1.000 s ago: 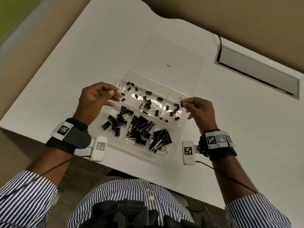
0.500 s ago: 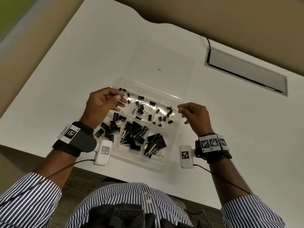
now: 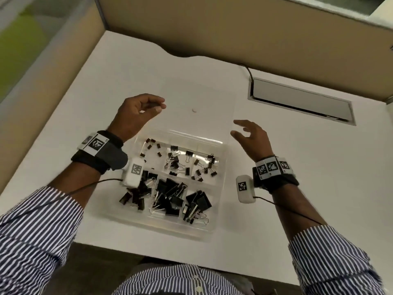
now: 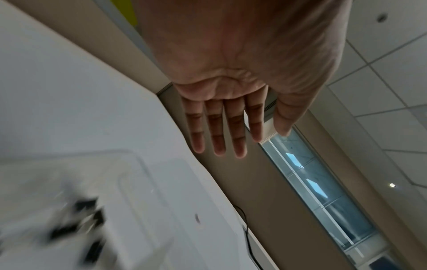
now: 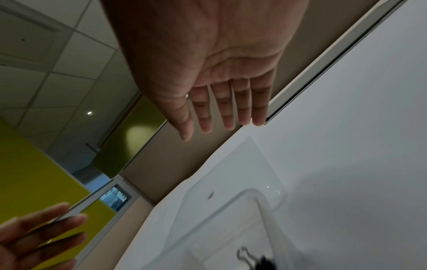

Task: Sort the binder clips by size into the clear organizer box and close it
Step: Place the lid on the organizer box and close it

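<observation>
Reaching with both empty, slack-fingered hands, left hand [image 3: 138, 111] and right hand [image 3: 251, 135], toward the flat lid [image 3: 204, 99] beyond them, the sorter seemingly must next fold it over the clips [image 3: 170, 194].

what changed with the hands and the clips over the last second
The right hand let go of the small clip it pinched over the box's far right compartment and rose, open. The left hand left the box's left edge and moved out over the open lid. Both hold nothing. The organizer box stays open, binder clips sorted inside.
</observation>
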`<state>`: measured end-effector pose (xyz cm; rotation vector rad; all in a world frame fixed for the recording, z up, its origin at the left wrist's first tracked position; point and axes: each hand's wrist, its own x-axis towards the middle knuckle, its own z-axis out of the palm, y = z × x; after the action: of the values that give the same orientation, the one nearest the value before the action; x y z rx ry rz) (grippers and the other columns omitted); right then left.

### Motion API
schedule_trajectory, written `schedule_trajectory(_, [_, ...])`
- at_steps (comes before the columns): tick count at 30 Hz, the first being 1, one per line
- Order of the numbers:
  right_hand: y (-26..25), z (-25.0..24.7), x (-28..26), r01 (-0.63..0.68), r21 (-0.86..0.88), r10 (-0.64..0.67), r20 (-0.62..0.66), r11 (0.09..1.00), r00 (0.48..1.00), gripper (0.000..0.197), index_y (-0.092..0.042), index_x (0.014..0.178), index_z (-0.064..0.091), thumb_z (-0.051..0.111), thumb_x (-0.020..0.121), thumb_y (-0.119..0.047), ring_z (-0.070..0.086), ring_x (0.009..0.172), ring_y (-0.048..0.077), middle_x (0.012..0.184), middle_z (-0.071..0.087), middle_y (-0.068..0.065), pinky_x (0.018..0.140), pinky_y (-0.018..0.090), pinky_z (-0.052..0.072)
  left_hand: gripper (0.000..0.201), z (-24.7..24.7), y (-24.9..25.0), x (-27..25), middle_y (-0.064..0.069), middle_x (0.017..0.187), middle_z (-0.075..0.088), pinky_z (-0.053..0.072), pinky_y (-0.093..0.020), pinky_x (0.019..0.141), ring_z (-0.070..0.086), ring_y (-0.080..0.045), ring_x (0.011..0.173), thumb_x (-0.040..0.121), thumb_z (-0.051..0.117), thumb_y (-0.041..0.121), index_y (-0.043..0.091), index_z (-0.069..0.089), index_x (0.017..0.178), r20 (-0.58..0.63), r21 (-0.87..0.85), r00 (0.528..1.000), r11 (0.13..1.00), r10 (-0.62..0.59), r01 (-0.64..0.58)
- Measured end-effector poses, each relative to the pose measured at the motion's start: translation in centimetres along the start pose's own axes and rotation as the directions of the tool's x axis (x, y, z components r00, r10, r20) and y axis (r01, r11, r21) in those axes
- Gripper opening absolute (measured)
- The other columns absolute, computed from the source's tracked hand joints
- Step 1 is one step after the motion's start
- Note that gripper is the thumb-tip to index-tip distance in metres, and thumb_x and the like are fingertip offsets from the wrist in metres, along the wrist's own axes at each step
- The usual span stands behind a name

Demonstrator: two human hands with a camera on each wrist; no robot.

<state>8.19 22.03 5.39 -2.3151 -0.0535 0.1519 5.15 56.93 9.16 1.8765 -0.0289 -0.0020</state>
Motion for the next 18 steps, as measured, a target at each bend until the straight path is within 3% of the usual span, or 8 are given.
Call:
schedule_trajectory(3, [0.7, -1.1, 3.2, -0.055, 0.093, 0.059, -0.033, 0.994, 0.998, 0.033, -0.024, 0.120, 0.067, 0.070, 0.088, -0.031, 0.062, 0.105, 0.013, 0.122, 0.066, -0.004, 0.078, 0.015, 0.044, 0.031, -0.7, -0.1, 3.8, -0.001, 0.119, 0.069, 0.046, -0.041, 0.105, 0.062, -0.014, 0.114, 0.093, 0.065, 0.021, 0.018, 0.062, 0.123, 0.020, 0.101, 1.000, 0.995, -0.002, 0.000])
schedule_trajectory(4, [1.1, -1.2, 4.3, -0.084, 0.119, 0.088, -0.033, 0.989, 0.996, 0.030, -0.023, 0.117, 0.068, 0.070, 0.087, -0.030, 0.063, 0.102, 0.013, 0.119, 0.067, -0.004, 0.079, 0.018, 0.047, 0.032, -0.9, -0.2, 4.8, -0.002, 0.121, 0.067, 0.045, -0.039, 0.106, 0.062, -0.015, 0.114, 0.093, 0.065, 0.020, 0.018, 0.062, 0.124, 0.010, 0.139, 1.000, 0.990, -0.021, 0.019])
schedule_trajectory(7, [2.0, -1.3, 7.1, -0.123, 0.208, 0.134, -0.042, 0.970, 0.990, 0.022, -0.024, 0.102, 0.071, 0.071, 0.081, -0.033, 0.068, 0.095, 0.017, 0.111, 0.070, -0.004, 0.086, 0.044, 0.056, 0.037, -1.1, -1.1, 7.3, -0.004, 0.125, 0.064, 0.043, -0.032, 0.104, 0.059, -0.017, 0.116, 0.091, 0.067, 0.019, 0.016, 0.060, 0.127, -0.015, 0.220, 0.990, 0.966, -0.138, 0.138])
schedule_trajectory(9, [2.4, -1.3, 8.9, -0.160, 0.242, 0.172, -0.031, 0.957, 0.985, 0.025, -0.023, 0.106, 0.071, 0.069, 0.082, -0.029, 0.067, 0.096, 0.020, 0.105, 0.071, 0.000, 0.088, 0.048, 0.056, 0.038, -1.4, -2.1, 8.8, -0.004, 0.125, 0.064, 0.044, -0.032, 0.099, 0.059, -0.018, 0.116, 0.091, 0.067, 0.023, 0.015, 0.061, 0.127, -0.033, 0.238, 0.973, 0.944, -0.227, 0.228])
schedule_trajectory(12, [2.7, -1.0, 10.7, -0.286, 0.271, 0.296, 0.005, 0.919, 0.955, 0.025, -0.014, 0.111, 0.070, 0.067, 0.086, -0.019, 0.066, 0.085, 0.024, 0.105, 0.070, 0.008, 0.083, 0.046, 0.059, 0.032, -1.6, -4.1, 10.3, -0.009, 0.121, 0.063, 0.044, -0.035, 0.084, 0.056, -0.021, 0.108, 0.094, 0.064, 0.023, 0.014, 0.062, 0.125, -0.066, 0.116, 0.920, 0.913, -0.385, 0.391])
schedule_trajectory(15, [3.4, -0.1, 11.8, -0.376, 0.303, 0.391, 0.011, 0.876, 0.920, 0.010, -0.016, 0.097, 0.069, 0.067, 0.087, -0.016, 0.065, 0.081, 0.026, 0.111, 0.068, 0.013, 0.077, 0.045, 0.060, 0.032, -1.3, -6.0, 11.7, -0.012, 0.110, 0.061, 0.044, -0.031, 0.075, 0.054, -0.023, 0.095, 0.095, 0.062, 0.019, 0.010, 0.061, 0.125, -0.063, 0.046, 0.866, 0.865, -0.497, 0.500])
schedule_trajectory(18, [4.1, 1.3, 13.0, -0.445, 0.276, 0.460, 0.010, 0.852, 0.888, 0.006, -0.020, 0.084, 0.067, 0.066, 0.086, -0.015, 0.068, 0.087, 0.030, 0.110, 0.070, 0.014, 0.082, 0.046, 0.059, 0.018, -1.1, -7.6, 13.3, -0.012, 0.096, 0.062, 0.039, -0.028, 0.063, 0.052, -0.025, 0.077, 0.094, 0.063, 0.015, 0.011, 0.063, 0.111, -0.048, 0.038, 0.824, 0.824, -0.564, 0.566])
